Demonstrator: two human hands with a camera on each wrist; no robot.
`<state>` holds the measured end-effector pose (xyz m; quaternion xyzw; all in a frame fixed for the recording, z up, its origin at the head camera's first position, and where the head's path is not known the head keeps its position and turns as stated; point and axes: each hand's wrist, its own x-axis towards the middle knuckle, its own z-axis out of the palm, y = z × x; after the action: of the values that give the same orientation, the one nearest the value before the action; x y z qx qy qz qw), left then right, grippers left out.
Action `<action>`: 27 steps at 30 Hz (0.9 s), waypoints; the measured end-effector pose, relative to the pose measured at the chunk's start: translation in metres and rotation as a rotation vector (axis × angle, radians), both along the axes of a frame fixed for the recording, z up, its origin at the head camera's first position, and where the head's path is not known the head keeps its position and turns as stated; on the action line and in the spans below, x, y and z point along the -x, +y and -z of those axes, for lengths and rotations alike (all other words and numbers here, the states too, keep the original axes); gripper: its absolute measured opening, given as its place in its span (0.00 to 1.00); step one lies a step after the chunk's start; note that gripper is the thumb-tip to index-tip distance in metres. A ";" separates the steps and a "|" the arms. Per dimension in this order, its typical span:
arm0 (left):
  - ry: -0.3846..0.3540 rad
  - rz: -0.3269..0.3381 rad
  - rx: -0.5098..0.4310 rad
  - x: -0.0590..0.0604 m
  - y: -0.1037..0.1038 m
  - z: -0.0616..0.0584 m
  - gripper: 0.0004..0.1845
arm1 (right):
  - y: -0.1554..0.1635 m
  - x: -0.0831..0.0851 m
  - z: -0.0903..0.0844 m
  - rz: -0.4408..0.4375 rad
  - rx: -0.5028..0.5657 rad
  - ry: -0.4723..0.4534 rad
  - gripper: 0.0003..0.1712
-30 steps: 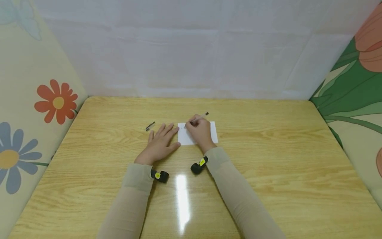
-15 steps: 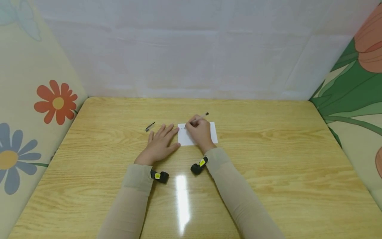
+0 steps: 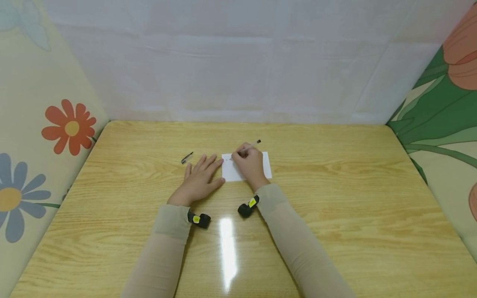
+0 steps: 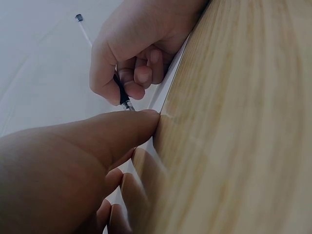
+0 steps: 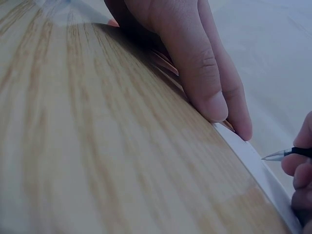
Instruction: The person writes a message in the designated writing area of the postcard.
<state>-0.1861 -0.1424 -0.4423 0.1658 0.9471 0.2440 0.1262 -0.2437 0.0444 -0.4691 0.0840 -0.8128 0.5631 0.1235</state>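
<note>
On the left side of the wooden table (image 3: 335, 198) a small dark pen cap (image 3: 187, 157) lies by itself, just past the fingertips of the left hand (image 3: 199, 181). That hand lies flat on the wood with its fingers straight and a little spread, holding nothing. The tips of its fingers touch the left edge of a white card (image 3: 266, 164); in the left wrist view the thumb tip presses right at that edge. The card lies flat near the middle of the table. The right hand (image 3: 250, 164) rests on top of the card and covers most of it. Its fingers are curled tight around a pen (image 3: 254, 144), pinching it low down by the point. The pen leans back, with its dark end sticking up past the knuckles toward the wall. In the right wrist view the silver pen tip (image 5: 272, 156) sits just above the white card, and you cannot tell if it touches.
</note>
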 end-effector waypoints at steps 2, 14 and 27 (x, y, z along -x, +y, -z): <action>-0.001 -0.001 -0.002 0.000 0.000 0.000 0.36 | 0.000 0.000 0.000 -0.001 -0.005 0.002 0.06; 0.008 -0.002 -0.006 -0.001 0.001 -0.003 0.36 | -0.001 -0.001 0.000 -0.011 -0.005 -0.001 0.06; 0.017 0.000 -0.002 -0.002 0.001 -0.003 0.36 | 0.000 0.000 -0.001 -0.004 -0.007 -0.002 0.06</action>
<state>-0.1845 -0.1415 -0.4391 0.1682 0.9478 0.2438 0.1179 -0.2437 0.0445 -0.4679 0.0856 -0.8147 0.5605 0.1212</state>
